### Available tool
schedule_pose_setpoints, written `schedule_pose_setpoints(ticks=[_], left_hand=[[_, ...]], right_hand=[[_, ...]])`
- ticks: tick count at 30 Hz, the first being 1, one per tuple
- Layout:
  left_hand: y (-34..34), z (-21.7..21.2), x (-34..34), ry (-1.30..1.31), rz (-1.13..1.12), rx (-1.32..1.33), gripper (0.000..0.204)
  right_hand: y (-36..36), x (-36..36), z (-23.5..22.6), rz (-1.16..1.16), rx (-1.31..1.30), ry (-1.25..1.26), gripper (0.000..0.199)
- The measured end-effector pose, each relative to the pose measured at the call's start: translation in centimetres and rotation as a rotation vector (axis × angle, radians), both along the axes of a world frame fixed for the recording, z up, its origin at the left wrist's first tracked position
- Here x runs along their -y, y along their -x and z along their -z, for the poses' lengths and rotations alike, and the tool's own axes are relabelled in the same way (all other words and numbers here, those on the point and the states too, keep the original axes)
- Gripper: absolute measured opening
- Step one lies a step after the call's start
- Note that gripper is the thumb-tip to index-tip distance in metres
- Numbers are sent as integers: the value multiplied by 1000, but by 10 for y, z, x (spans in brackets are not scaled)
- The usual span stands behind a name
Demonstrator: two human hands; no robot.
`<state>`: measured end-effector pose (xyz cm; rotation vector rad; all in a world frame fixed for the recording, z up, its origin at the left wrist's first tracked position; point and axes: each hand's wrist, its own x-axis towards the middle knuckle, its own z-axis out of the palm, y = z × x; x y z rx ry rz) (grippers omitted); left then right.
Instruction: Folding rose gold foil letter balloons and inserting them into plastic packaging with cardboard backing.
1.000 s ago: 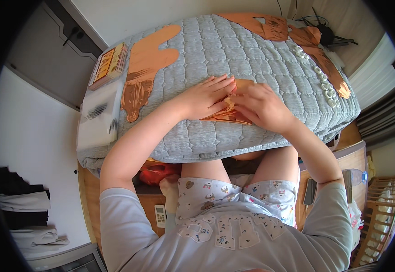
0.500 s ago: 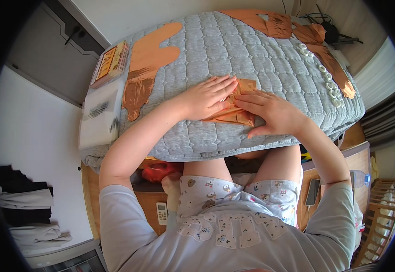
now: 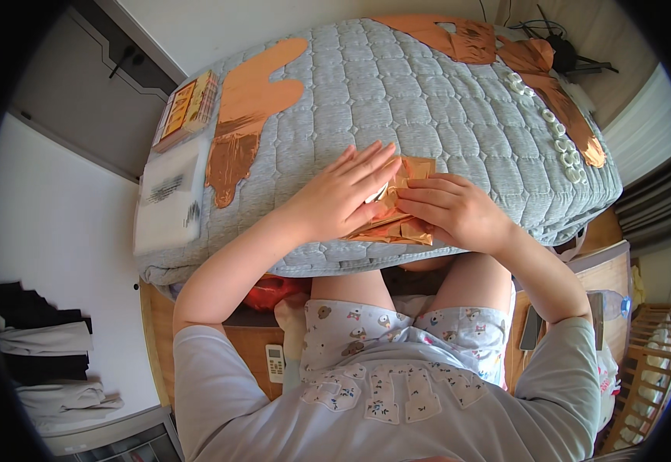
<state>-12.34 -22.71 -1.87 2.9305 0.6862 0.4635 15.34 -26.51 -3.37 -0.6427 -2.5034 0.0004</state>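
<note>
A folded copper-coloured foil balloon lies near the front edge of the quilted mattress. My left hand rests flat over its left side, fingers stretched out. Against its right side, my right hand has its fingers bent and pressed together on the foil, with the thumb mostly hidden. A small white piece shows under the left hand; its kind is unclear.
A flat copper foil balloon lies left, beside a boxed item and a clear plastic packet. More foil lies along the far right, near several white rings. A black device stands behind.
Both hands and the foil balloon have come nearer to the mattress's front edge. My right hand's fingers have curled in, and its thumb has gone out of sight.
</note>
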Motion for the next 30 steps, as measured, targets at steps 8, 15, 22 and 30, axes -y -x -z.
schedule_pose_setpoints(ticks=[8, 15, 22, 30], left_hand=[[37, 11, 58, -378, -90, -18, 44], [48, 29, 66, -543, -144, 140, 21], [49, 38, 69, -658, -206, 230, 17], [60, 22, 72, -677, -186, 304, 17]], right_hand=[[1, -1, -1, -3, -73, 6, 42], [-2, -4, -3, 11, -7, -20, 42], [5, -1, -5, -6, -27, -49, 42], [14, 6, -2, -31, -29, -118, 48]])
